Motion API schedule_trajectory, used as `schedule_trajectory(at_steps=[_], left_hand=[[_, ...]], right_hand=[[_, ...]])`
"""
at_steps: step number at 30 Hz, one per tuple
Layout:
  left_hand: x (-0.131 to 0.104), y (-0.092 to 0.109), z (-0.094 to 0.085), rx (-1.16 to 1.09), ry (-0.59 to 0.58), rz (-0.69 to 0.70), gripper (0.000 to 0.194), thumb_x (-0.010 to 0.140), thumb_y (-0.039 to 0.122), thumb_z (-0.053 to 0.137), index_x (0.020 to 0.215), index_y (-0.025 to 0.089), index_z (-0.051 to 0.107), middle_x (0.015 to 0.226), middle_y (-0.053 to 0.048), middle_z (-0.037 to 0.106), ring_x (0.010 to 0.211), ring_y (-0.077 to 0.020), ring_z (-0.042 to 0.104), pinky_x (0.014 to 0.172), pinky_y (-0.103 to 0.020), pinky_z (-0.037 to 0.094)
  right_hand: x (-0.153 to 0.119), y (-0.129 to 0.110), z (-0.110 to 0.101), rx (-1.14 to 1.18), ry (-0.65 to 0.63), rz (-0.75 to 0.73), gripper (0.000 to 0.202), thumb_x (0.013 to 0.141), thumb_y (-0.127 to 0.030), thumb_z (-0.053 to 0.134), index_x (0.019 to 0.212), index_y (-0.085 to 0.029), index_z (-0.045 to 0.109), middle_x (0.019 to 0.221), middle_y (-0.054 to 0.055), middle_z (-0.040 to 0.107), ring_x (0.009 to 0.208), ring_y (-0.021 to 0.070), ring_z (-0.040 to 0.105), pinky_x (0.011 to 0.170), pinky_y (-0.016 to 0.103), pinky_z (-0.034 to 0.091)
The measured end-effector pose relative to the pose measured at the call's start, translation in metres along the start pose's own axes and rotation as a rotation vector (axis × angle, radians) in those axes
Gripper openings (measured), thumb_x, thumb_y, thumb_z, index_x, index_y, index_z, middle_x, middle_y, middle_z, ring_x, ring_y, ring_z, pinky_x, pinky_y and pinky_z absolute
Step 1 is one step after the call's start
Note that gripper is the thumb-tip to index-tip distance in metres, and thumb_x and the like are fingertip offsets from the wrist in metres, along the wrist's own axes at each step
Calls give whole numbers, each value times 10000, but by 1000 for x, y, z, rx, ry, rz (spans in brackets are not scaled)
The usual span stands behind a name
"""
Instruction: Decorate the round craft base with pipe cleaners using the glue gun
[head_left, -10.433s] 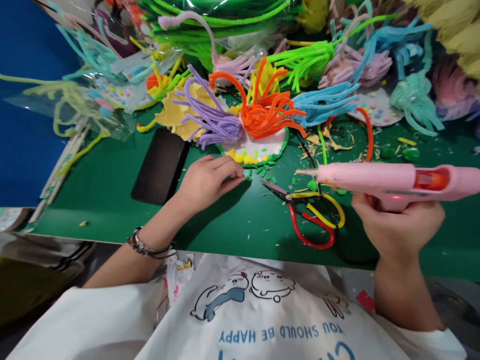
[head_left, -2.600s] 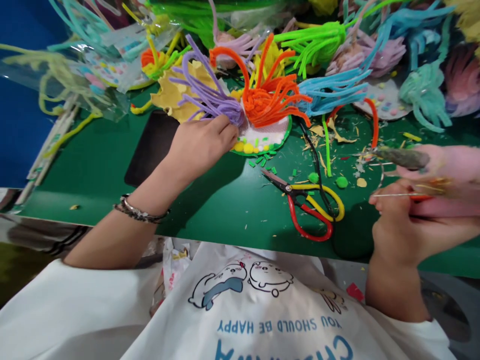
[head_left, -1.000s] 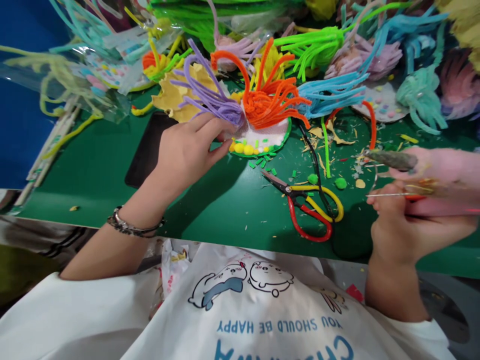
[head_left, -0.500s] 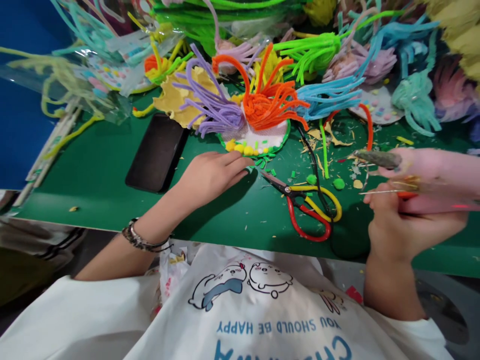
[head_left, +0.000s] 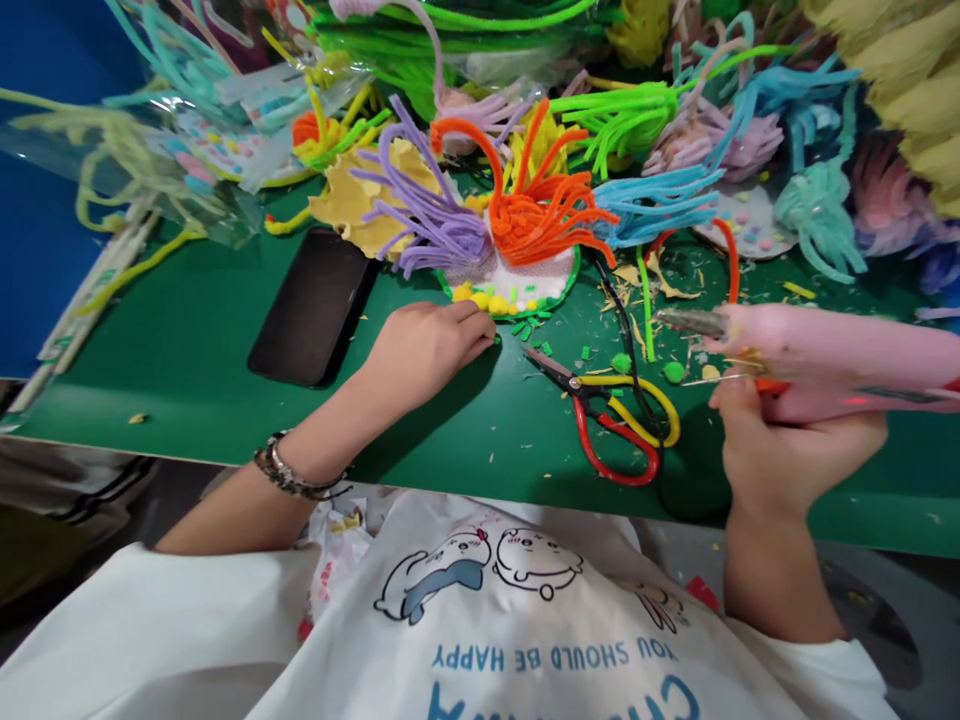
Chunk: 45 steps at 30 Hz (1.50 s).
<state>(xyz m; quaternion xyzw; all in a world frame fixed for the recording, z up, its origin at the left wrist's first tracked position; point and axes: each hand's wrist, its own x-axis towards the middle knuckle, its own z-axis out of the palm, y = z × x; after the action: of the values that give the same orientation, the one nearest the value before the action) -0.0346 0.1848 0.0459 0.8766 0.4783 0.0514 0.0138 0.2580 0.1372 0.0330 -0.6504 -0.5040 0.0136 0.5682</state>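
Note:
In the head view my right hand (head_left: 787, 450) grips a pink hot glue gun (head_left: 817, 345), its nozzle pointing left above the table. My left hand (head_left: 427, 345) is low over the table with thumb and fingers pinched together, and a small green piece (head_left: 497, 340) shows at the fingertips. Just beyond them lies a white oval base (head_left: 536, 272) with a green border, yellow pom-poms and several green bits. Purple (head_left: 442, 225) and orange (head_left: 525, 220) pipe-cleaner tassels cover its far part. Loose green snippets (head_left: 531, 327) lie between the base and the scissors (head_left: 600, 400).
A black phone (head_left: 315, 305) lies left of my left hand. Green pom-poms (head_left: 673, 372) and a black cable (head_left: 624, 310) lie near the scissors. Blue (head_left: 660, 205) and bright green (head_left: 626, 110) pipe-cleaner bundles, with plastic bags, crowd the table's back.
My right hand and the glue gun have moved left. My left hand's fingers have drawn together and slightly back, with a green piece now at their tips.

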Motion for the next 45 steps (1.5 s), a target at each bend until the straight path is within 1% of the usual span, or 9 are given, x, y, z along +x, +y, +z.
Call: schedule_trajectory(at_steps=[4, 7, 10, 13, 16, 23, 34, 40, 45], left_hand=[[4, 13, -8, -581, 76, -149, 184, 863, 275, 558, 806, 166, 695, 801, -51, 716, 634, -124, 583, 596, -231, 428], [10, 26, -17, -1040, 50, -296, 152, 776, 298, 628, 720, 159, 656, 677, -12, 660, 550, -84, 499, 543, -206, 402], [16, 38, -24, -1319, -43, -402, 145, 699, 300, 669, 680, 165, 624, 617, 18, 615, 511, -64, 454, 488, -187, 359], [19, 47, -30, -1472, -116, -461, 149, 655, 295, 681, 667, 168, 603, 591, 38, 578, 496, -52, 421, 467, -177, 334], [19, 55, -33, -1550, -171, -467, 164, 648, 304, 690, 660, 170, 596, 557, 58, 514, 487, -44, 380, 459, -175, 306], [16, 60, -37, -1601, -197, -452, 148, 672, 296, 677, 680, 177, 589, 554, 72, 452, 482, -44, 324, 451, -185, 269], [15, 63, -43, -1557, -167, -417, 135, 687, 290, 650, 665, 186, 567, 535, 70, 417, 511, -62, 372, 472, -194, 290], [15, 62, -43, -1487, -166, -442, 166, 679, 318, 669, 660, 190, 565, 545, 57, 418, 550, -82, 433, 486, -193, 312], [15, 62, -44, -1525, -139, -424, 121, 680, 276, 662, 652, 183, 589, 580, 50, 477, 591, -88, 469, 552, -204, 389]], right_hand=[[0, -6, 1, -8, -41, -74, 265, 542, -236, 741, 439, -193, 500, 408, -40, 478, 357, 105, 454, 353, 230, 395], [-1, -9, 1, -1, -95, -123, 288, 538, -220, 750, 429, -192, 486, 395, -45, 454, 349, 90, 419, 340, 217, 368], [-1, -9, 0, -10, -148, -154, 312, 535, -218, 742, 424, -197, 451, 386, -54, 421, 349, 73, 375, 342, 214, 345], [0, -10, -1, -62, -163, -109, 312, 532, -246, 719, 438, -210, 425, 399, -63, 387, 368, 65, 337, 357, 224, 348], [0, -9, -2, -137, -177, -60, 355, 550, -289, 701, 445, -230, 367, 416, -74, 332, 389, 63, 292, 378, 240, 368], [-4, -3, -7, -195, -196, -134, 386, 582, -280, 720, 467, -235, 354, 455, -69, 336, 427, 79, 326, 440, 265, 421], [-5, -2, -9, -168, -235, -109, 376, 587, -281, 727, 496, -236, 366, 480, -67, 330, 461, 101, 401, 503, 283, 472], [-7, 3, -11, -187, -238, -99, 372, 587, -303, 747, 490, -234, 394, 470, -67, 337, 448, 95, 375, 493, 280, 464], [-5, 0, -8, -177, -225, -71, 408, 579, -291, 725, 464, -239, 337, 448, -68, 299, 431, 85, 322, 456, 268, 432]])
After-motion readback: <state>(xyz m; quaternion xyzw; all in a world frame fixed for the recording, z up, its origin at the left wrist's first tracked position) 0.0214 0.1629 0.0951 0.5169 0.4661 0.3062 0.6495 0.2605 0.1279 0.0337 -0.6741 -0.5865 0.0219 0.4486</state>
